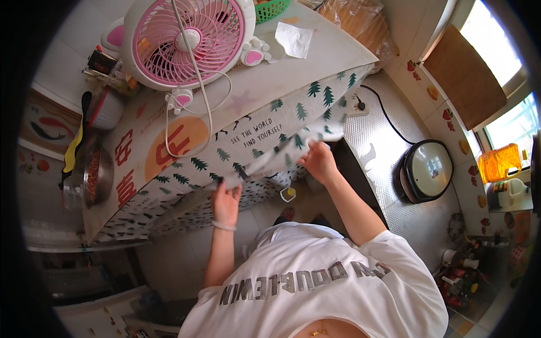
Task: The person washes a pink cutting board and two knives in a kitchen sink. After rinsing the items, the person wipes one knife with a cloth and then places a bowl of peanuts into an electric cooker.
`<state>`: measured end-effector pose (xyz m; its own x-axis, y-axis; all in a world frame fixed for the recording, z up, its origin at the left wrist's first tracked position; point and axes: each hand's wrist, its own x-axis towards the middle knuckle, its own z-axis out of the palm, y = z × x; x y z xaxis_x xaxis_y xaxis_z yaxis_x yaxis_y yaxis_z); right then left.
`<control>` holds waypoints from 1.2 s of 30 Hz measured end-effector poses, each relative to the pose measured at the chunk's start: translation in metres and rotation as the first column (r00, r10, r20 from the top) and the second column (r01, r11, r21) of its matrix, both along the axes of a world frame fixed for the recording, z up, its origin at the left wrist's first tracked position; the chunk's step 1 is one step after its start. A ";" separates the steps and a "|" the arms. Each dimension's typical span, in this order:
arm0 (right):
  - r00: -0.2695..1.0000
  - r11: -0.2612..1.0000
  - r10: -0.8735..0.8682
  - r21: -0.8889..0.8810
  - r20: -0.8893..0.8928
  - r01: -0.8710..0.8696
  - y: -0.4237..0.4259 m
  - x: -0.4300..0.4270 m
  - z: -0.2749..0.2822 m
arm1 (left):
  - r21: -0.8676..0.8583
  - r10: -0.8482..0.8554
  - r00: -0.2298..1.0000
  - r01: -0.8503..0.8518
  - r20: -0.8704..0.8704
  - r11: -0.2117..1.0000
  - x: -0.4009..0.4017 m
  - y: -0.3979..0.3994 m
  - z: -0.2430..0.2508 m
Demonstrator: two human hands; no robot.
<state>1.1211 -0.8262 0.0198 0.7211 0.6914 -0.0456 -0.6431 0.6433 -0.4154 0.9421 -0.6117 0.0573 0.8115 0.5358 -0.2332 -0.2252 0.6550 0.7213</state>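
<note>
A white tablecloth printed with green pine trees and writing hangs over the near side of the table. Its lower edge is lifted and folded outward between my hands. My left hand pinches that edge near the middle, palm partly turned up, and a pale bracelet circles the wrist. Farther right, my right hand grips the same cloth close to the table's right end. More of the cloth hangs in folds below, and what lies behind it is mostly hidden. On top is a printed cover with large red characters.
A pink and white fan with a loose cord stands on the table, beside a white paper and a green basket. A metal bowl sits at the left. An electric cooker rests on the right-hand counter.
</note>
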 end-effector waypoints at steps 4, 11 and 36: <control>1.000 0.972 -0.010 -0.234 0.027 0.016 -0.034 -0.030 -0.018 | -0.041 -0.219 0.923 0.217 -0.318 0.975 -0.043 -0.024 -0.031; 1.000 0.509 0.023 -0.860 -0.009 -0.020 -0.066 -0.043 -0.033 | 0.206 -0.531 0.530 0.809 -0.661 0.551 -0.021 -0.048 -0.021; 0.606 0.781 -0.137 -0.291 0.784 0.553 -0.064 -0.027 0.150 | 0.902 0.157 0.980 -0.042 0.120 -0.429 0.236 -0.099 0.177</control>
<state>1.0942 -0.8903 0.1701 0.8451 0.4134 0.3391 0.2042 0.3367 -0.9192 1.1785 -0.7106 0.2338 0.7279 0.1047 0.6777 -0.1089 -0.9581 0.2649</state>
